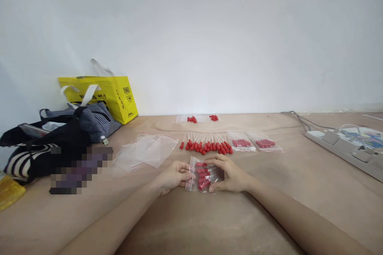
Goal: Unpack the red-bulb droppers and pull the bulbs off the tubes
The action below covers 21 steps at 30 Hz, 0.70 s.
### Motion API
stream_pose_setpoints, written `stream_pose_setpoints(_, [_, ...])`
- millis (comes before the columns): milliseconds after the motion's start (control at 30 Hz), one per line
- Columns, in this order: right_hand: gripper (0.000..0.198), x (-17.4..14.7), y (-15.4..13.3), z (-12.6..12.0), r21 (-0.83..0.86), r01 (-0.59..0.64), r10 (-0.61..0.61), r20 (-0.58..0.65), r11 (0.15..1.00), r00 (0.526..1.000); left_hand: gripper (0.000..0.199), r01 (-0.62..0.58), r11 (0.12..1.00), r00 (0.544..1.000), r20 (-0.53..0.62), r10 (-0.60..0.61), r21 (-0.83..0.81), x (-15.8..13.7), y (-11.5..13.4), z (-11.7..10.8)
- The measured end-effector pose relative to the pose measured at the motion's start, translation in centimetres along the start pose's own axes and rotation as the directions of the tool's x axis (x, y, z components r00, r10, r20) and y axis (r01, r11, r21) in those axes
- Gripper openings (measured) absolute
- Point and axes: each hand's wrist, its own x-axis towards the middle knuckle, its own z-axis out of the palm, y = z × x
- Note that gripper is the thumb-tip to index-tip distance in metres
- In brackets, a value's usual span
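Observation:
Between my two hands is a clear zip bag [195, 185] with several red-tipped white sticks [204, 175] inside, their red ends towards the zip. My left hand [176, 176] pinches the bag at its zip edge. My right hand [229, 173] is curled around the other end, thumb at the near side and fingers at the far side. Just beyond lies a row of loose red-tipped sticks [206, 146], heads facing me. To their right are two filled zip bags [241, 143] side by side. Flat, unfilled clear bags [154, 149] overlap on the left.
Another bag with red-tipped sticks [191, 119] lies near the wall. A yellow carrier bag [119, 99], a striped bag [101, 121] and a black bag [66, 139] crowd the left. A white power strip [344, 151] with cables stands on the right.

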Motion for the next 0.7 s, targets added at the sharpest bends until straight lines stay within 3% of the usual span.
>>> stream_pose_setpoints(200, [0.057,-0.6,0.3,-2.3,0.028,0.001,-0.005,0.142,1.0,0.99,0.024,-0.012,1.0,0.998,-0.059,0.011,-0.023,-0.1,0.3,0.2])
stream_pose_setpoints(367, [0.039,-0.8,0.4,-3.1,0.0,-0.046,0.046,0.175,0.999,0.983,0.012,0.02,0.99,0.998,-0.063,-0.029,-0.137,0.1,0.4,0.0])
stream_pose_setpoints(467, [0.044,-0.7,0.4,-2.6,-0.003,-0.076,0.076,0.111,0.997,0.991,0.014,0.042,0.966,0.998,-0.034,-0.053,-0.254,0.3,0.6,-0.1])
stream_pose_setpoints(567, [0.067,-0.5,0.4,-1.4,0.057,-0.059,0.059,-0.009,0.997,0.998,0.019,0.07,0.928,0.996,-0.025,-0.085,-0.366,0.3,0.9,-0.3])
stream_pose_setpoints(633, [0.071,-0.4,0.5,-0.4,0.198,-0.14,0.164,-0.108,0.97,0.981,0.021,0.081,0.899,0.996,-0.006,-0.093,-0.429,0.3,1.1,-0.3])
stream_pose_setpoints(700, [0.063,-0.2,0.7,0.4,0.407,-0.269,0.371,-0.194,0.873,0.908,0.024,0.093,0.881,0.995,0.006,-0.102,-0.463,0.3,1.2,-0.4])
